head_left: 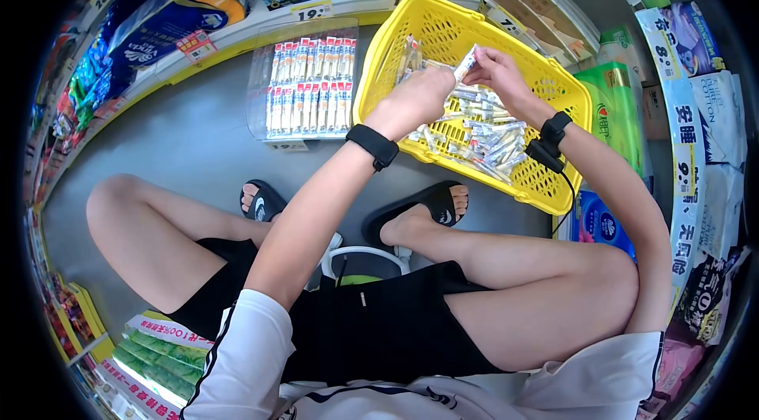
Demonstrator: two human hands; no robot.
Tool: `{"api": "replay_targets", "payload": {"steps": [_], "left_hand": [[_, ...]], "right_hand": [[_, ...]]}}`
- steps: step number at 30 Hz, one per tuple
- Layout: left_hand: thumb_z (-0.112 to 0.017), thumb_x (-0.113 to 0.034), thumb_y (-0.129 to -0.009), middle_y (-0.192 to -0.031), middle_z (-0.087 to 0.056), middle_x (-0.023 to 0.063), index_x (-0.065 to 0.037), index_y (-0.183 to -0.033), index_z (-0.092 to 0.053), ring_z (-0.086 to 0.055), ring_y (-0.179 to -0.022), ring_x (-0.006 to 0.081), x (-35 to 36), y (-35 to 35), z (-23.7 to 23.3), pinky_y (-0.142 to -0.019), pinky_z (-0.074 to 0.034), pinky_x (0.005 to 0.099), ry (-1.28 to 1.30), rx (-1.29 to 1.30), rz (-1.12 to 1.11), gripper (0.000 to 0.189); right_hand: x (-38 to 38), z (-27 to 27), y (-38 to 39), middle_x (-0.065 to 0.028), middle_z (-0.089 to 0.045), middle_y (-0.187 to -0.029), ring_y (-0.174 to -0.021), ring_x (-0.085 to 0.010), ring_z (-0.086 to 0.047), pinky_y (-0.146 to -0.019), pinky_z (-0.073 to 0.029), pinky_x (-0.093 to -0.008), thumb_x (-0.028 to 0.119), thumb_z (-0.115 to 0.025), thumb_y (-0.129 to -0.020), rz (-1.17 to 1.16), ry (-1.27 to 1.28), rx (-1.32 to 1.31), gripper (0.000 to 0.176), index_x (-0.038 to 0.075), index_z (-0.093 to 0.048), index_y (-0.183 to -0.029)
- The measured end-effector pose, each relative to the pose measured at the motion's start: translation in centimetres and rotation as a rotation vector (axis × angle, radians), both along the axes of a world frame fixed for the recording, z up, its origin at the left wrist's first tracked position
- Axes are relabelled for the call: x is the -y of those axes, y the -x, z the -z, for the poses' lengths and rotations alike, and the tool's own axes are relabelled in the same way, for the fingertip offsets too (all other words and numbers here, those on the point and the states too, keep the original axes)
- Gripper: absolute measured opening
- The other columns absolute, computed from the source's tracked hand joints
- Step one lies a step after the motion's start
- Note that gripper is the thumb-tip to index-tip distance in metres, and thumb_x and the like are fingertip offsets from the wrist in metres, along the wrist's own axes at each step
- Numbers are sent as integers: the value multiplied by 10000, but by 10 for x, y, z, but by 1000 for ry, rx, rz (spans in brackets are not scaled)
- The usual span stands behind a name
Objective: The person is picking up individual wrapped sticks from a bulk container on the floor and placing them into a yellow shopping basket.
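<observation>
Over a yellow basket point(431, 13), my left hand point(427, 94) is closed around the lower end of a small wrapped stick pack point(466, 62). The fingers of my right hand point(501, 76) pinch the pack's upper end. Many similar packs point(494, 139) lie loose in the basket, and a few more point(409, 58) stand at its left end. To the left of the basket, a clear tray point(259, 96) on the floor holds two rows of the same kind of packs, lined up side by side.
Shelves point(340, 5) with tissue packages and price tags curve around the back. A green package point(613, 108) and a blue package point(601, 222) are right of the basket. My sandalled feet point(427, 210) rest on the grey floor point(174, 131), near a white curved handle point(368, 250).
</observation>
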State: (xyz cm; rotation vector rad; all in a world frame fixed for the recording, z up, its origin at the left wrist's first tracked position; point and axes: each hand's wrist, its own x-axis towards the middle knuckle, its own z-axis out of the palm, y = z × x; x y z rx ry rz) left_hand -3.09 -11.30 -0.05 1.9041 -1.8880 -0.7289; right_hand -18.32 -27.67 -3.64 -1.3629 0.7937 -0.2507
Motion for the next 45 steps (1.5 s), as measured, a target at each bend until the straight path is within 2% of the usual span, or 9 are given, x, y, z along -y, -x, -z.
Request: {"api": "replay_targets", "payload": {"steps": [12, 20, 25, 28, 31, 34, 42, 43, 45], "left_hand": [[-692, -94, -898, -876, -663, 320, 92, -970, -617, -654, -899, 485, -60, -6, 8, -788, -512, 538, 351, -161, -407, 212], [-682, -63, -900, -833, -660, 318, 124, -1088, -600, -660, -850, 491, -96, -23, 1, -741, -513, 532, 398, -197, -530, 277], [-660, -73, -907, -777, -686, 253, 55, -1171, -614, -687, -763, 418, -118, -50, -11, -688, -526, 469, 418, -235, -634, 297], [-651, -60, -907, -886, -682, 301, 68, -1120, -578, -672, -878, 468, -130, -67, -19, -785, -527, 538, 390, -212, -716, 260], [-654, -71, -900, -931, -690, 261, 48, -1102, -622, -675, -877, 441, -141, -91, 2, -784, -538, 500, 416, -98, -779, 236], [-670, -78, -891, -1035, -687, 239, 34, -1052, -656, -671, -913, 425, -156, -113, 26, -806, -538, 481, 420, -31, -872, 197], [-594, -50, -892, -974, -662, 243, 54, -957, -642, -669, -915, 433, -187, -148, 78, -761, -567, 512, 276, 164, -1025, 131], [-589, -46, -886, -963, -664, 238, 52, -922, -640, -672, -910, 427, -189, -150, 85, -746, -573, 509, 248, 187, -1035, 116], [-594, -38, -872, -962, -664, 234, 51, -905, -635, -675, -905, 422, -189, -154, 101, -750, -576, 506, 208, 191, -1040, 103]], "right_hand": [[-26, -27, -61, 3, -632, -741, -654, -65, -567, -632, -485, -244, 275, -661, -1005, -77, 403, 33, 305, 3, -676, -867], [-50, -39, -110, -24, -664, -758, -669, -74, -592, -644, -492, -245, 261, -650, -1002, -188, 475, 28, 303, -23, -703, -910], [-64, -46, -149, -34, -688, -776, -663, -85, -629, -648, -510, -269, 254, -649, -993, -291, 602, 39, 273, -9, -706, -950], [-80, -53, -182, -51, -710, -770, -674, -102, -664, -642, -515, -285, 243, -653, -983, -322, 666, 54, 258, -8, -702, -943], [-93, -59, -218, -85, -722, -756, -687, -152, -689, -658, -529, -312, 177, -681, -937, -388, 890, -22, 186, -7, -699, -938], [-103, -50, -251, -55, -719, -785, -693, -106, -676, -671, -534, -285, 198, -711, -930, -515, 926, -40, 199, 4, -687, -969], [-138, 6, -341, -156, -754, -987, -942, -289, -720, -847, -560, -384, 143, -685, -865, -819, 1052, -268, 233, 35, -743, -1063], [-142, 10, -348, -237, -731, -1053, -1035, -358, -704, -922, -547, -413, 103, -652, -801, -845, 958, -327, 293, 15, -750, -1062], [-147, 23, -354, -266, -713, -1050, -1044, -396, -688, -912, -543, -433, 101, -625, -791, -931, 996, -312, 304, -8, -738, -1051]]}}
